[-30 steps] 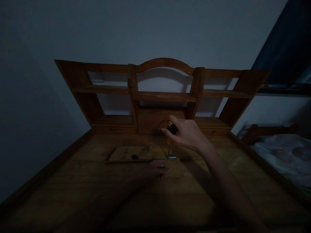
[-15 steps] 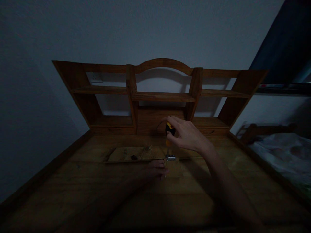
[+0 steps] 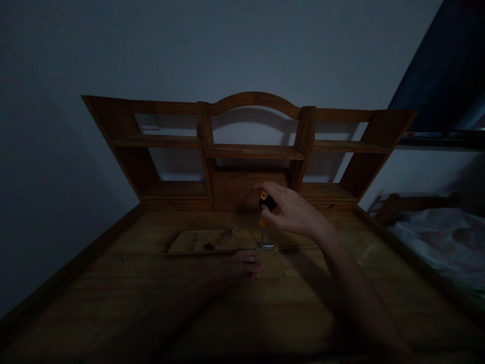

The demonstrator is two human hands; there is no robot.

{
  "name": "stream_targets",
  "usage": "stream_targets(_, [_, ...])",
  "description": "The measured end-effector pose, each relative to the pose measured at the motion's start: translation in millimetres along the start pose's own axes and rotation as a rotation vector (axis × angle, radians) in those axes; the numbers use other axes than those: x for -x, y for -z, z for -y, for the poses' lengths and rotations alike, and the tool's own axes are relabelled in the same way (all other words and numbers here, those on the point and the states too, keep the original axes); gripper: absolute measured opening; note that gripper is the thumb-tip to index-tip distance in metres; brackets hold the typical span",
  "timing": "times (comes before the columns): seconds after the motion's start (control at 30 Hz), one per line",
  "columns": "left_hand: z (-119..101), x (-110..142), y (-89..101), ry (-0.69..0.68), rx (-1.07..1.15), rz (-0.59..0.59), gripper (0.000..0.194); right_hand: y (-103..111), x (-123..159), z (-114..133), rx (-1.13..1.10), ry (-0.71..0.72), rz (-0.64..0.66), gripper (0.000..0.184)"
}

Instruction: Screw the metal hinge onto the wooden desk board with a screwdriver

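My right hand (image 3: 297, 211) grips a screwdriver (image 3: 264, 220) with a black and yellow handle, held upright with its shaft pointing down. The screwdriver's tip meets the left end of a small silver metal hinge (image 3: 267, 246) lying on the wooden desktop (image 3: 322, 313). Just left of and in front of the hinge, my left hand (image 3: 242, 264) rests low on the wood with its fingers curled together. Whatever those fingers hold, if anything, is too dark to make out. A rough, stained wooden strip (image 3: 197, 241) lies to the left of the hinge.
Behind the hands stands a wooden shelf unit (image 3: 253, 150) with open compartments against the wall. Raised wooden edges (image 3: 71, 263) border the desktop. At the right are a pale plastic-like sheet (image 3: 443, 242) and a dark curtain (image 3: 443, 65). The light is dim.
My right hand and the screwdriver have shifted very slightly, the tip staying at the hinge. My left hand keeps its place.
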State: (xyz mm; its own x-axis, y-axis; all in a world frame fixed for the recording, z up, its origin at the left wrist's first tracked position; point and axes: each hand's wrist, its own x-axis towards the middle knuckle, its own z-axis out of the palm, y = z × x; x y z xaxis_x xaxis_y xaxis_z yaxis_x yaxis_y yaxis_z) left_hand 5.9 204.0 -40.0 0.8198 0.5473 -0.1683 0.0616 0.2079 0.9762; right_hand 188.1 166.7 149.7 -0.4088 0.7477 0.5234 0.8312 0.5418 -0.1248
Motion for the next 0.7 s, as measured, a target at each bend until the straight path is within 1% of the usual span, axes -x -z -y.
stream_targets(0.1, [-0.9, 0.2, -1.0, 0.003, 0.002, -0.006, 0.026, -0.6, -0.5, 2.0, 0.008, -0.027, 0.006, 0.034])
stream_targets(0.2, [-0.9, 0.2, -1.8, -0.005, 0.013, -0.017, 0.03, -0.6, -1.5, 3.0, 0.032, -0.064, 0.013, 0.031])
stream_targets(0.27, [-0.9, 0.3, -2.0, -0.011, 0.008, -0.014, 0.031, 0.2, -1.9, 2.5, -0.021, -0.029, 0.017, 0.033])
stream_targets(0.33, [-0.6, 0.3, -1.8, -0.011, -0.003, -0.014, 0.03, 0.8, -2.0, 1.9, -0.095, 0.019, 0.028, 0.04])
stream_targets(0.4, [0.6, 0.3, -1.2, -0.005, -0.015, -0.012, 0.028, 0.3, -1.9, 1.7, -0.134, 0.032, 0.037, 0.04])
stream_targets(0.5, [4.3, -0.1, 0.2, -0.008, -0.03, -0.021, 0.028, -1.8, -2.1, 1.8, -0.101, -0.004, 0.029, 0.036])
stream_targets(0.6, [8.1, -1.8, 1.8, -0.001, -0.027, -0.019, 0.029, -2.0, -2.4, 0.7, -0.03, -0.039, 0.031, 0.037])
stream_targets(0.7, [10.4, -4.6, 3.0, 0.015, 0.009, -0.03, 0.032, 0.0, -2.1, -1.8, -0.055, 0.003, 0.032, 0.038])
